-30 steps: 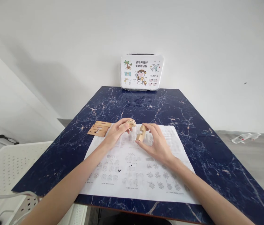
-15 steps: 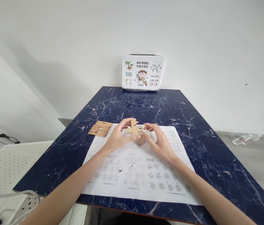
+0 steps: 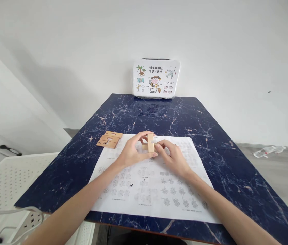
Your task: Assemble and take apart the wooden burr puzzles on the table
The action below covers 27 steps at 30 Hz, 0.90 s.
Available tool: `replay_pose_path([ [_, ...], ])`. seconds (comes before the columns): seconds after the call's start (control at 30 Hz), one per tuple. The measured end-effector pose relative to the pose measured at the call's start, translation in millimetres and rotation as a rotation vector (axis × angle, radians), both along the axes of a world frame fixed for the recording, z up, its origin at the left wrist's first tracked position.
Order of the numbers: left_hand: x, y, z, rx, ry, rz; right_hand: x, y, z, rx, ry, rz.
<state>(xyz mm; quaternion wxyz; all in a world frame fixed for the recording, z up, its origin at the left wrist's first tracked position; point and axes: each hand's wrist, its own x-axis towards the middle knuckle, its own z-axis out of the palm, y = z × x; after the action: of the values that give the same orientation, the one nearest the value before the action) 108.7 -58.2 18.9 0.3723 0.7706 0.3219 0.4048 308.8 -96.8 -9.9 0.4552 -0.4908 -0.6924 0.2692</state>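
Observation:
Thumb and fingers of my left hand [image 3: 130, 151] grip an upright notched stick of a wooden burr puzzle [image 3: 151, 143], by its top and bottom ends. A second stick crosses behind it and pokes out on the left. My right hand [image 3: 174, 159] is closed, thumb and fingertips pinching the puzzle's right side; those fingers hide the part they hold. Both hands are just above a printed instruction sheet [image 3: 154, 211] with rows of small diagrams. Left of them, flat wooden puzzle pieces [image 3: 113, 137] lie side by side, partly over the sheet's corner.
The sheet lies on a dark blue marbled table [image 3: 123, 112]. A white cartoon-printed case [image 3: 156, 79] stands at the back against the wall. White perforated shelving [image 3: 6, 177] with a cable [image 3: 11, 212] is at the left. Clear plastic packaging [image 3: 268, 151] lies on the floor at right.
My right hand has moved left and closed onto the puzzle's right side. The left hand has shifted slightly right with the puzzle, turning it; the marked face no longer shows.

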Motion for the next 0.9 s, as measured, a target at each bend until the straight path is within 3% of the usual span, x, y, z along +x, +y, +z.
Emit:
replay_pose_path([
  [0.2, -2.6, 5.8, -0.4, 0.097, 0.003, 0.258, 5.3, 3.5, 1.6, -0.062, 0.116, -0.124],
  [0.3, -4.2, 10.5, -6.0, 0.088, 0.079, 0.313, 11.3, 5.1, 4.0, -0.123, 0.191, -0.230],
  [0.43, -4.6, 13.8, -16.3, 0.171, 0.237, 0.272, 16.8, 8.2, 3.5, -0.194, 0.188, -0.305],
  [0.57, -4.7, 15.0, -23.0, 0.240, 0.322, 0.208, 15.4, 11.0, -2.5, -0.154, -0.004, -0.286],
  [0.8, -7.5, 19.2, -27.6, 0.151, 0.344, 0.185, 12.4, 13.2, -15.6, -0.092, -0.186, -0.241],
  [0.9, -12.0, 25.6, -28.5, 0.124, 0.390, 0.252, 13.0, 13.9, -18.0, -0.080, -0.208, -0.241],
])
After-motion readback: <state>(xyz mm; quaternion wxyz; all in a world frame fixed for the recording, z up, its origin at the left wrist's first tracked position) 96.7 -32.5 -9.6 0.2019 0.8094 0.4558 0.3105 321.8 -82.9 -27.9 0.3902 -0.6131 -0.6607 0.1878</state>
